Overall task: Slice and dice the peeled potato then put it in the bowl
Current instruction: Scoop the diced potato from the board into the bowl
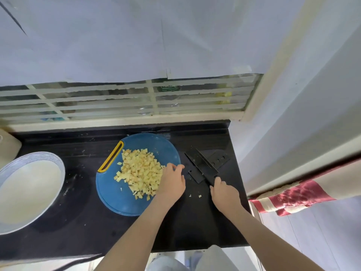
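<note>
- The diced potato (140,173) lies in a loose heap of pale yellow cubes on the round blue cutting board (109,192); the heap covers the middle and right of the board; none of it is in the bowl
- The left hand (172,181) rests at the board's right rim, against the right side of the heap; its fingers (172,166) are loosely bent; whether they pinch any cubes I cannot tell
- The right hand (224,192) is wrapped round the handle of a black knife (203,163); the blade lies low over the black counter (58,231), just right of the board, pointing away from the person
- The bowl (60,167), white inside with a grey rim, stands at the counter's left end, well apart from the board
- A few stray potato bits (199,196) lie on the counter between the two hands
- A red and white cloth (289,196) hangs at the right
</note>
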A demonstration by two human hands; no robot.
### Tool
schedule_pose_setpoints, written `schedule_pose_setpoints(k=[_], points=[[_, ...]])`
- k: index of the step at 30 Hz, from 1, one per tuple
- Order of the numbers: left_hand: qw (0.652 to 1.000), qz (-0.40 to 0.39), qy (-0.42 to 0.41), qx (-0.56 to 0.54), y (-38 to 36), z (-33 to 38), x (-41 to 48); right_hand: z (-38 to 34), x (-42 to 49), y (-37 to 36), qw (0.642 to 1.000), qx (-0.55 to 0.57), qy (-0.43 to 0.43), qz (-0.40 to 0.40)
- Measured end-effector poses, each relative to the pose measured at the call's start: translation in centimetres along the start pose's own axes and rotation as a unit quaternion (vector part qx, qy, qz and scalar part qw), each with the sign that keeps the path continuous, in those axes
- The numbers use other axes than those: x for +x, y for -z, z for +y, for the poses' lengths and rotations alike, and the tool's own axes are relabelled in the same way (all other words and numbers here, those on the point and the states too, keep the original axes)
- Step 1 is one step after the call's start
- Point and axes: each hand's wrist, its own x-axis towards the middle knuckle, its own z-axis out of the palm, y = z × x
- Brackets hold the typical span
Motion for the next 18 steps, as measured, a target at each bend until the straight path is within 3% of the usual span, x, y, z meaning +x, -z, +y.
schedule_pose_setpoints(k=[5, 8, 11, 15, 18], points=[[0.999, -0.027, 0.029, -0.006, -0.2, 0.0, -0.6, -0.6, 1.2, 1.5, 0.991, 0.028, -0.022, -0.127], [0.998, -0.038, 0.04, -0.016, 0.2, -0.4, -0.7, -0.7, 1.3, 1.9, 0.989, 0.027, -0.029, -0.142], [0.998, -0.045, 0.044, -0.021, 1.0, -1.4, -0.9, -0.8, 1.3, 2.4, 0.988, -0.041, -0.008, -0.146], [0.997, -0.03, 0.052, -0.05, 2.3, -3.2, -1.5, -1.7, 1.2, 4.0, 0.995, 0.0, -0.031, -0.095], [0.994, 0.012, 0.076, -0.08, 4.0, -5.8, -2.0, -4.5, 1.4, 5.8, 0.998, 0.048, 0.035, 0.005]])
